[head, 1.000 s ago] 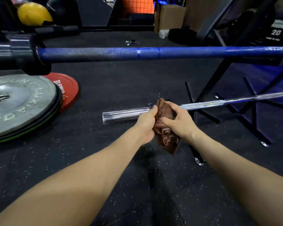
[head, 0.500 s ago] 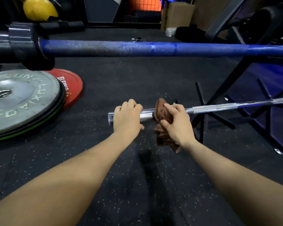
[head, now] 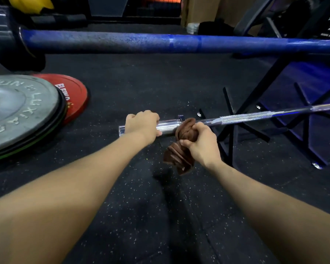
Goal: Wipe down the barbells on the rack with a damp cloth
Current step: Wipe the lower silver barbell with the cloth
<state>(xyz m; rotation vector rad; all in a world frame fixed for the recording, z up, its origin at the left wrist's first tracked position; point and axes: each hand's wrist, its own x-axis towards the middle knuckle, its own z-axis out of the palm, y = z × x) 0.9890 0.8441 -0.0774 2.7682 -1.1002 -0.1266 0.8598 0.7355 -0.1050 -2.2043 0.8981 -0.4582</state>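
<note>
Wiping looks underway on the lower chrome steel barbell point(head: 242, 116), which lies across the black steel rack point(head: 234, 119). The left hand point(head: 142, 124) curls around its smooth sleeve near the end, while the right hand point(head: 200, 143) clenches the bunched brown cloth point(head: 181, 147) against the bar beside the collar. Judging by this, the knurled shaft to the right and the blue painted barbell point(head: 160, 43) above remain. Rack legs crowd the right; open black rubber floor point(head: 141, 86) lies left.

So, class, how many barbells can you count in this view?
2: a blue barbell across the top, and a chrome barbell below, gripped by both hands. Others may be out of view.
</note>
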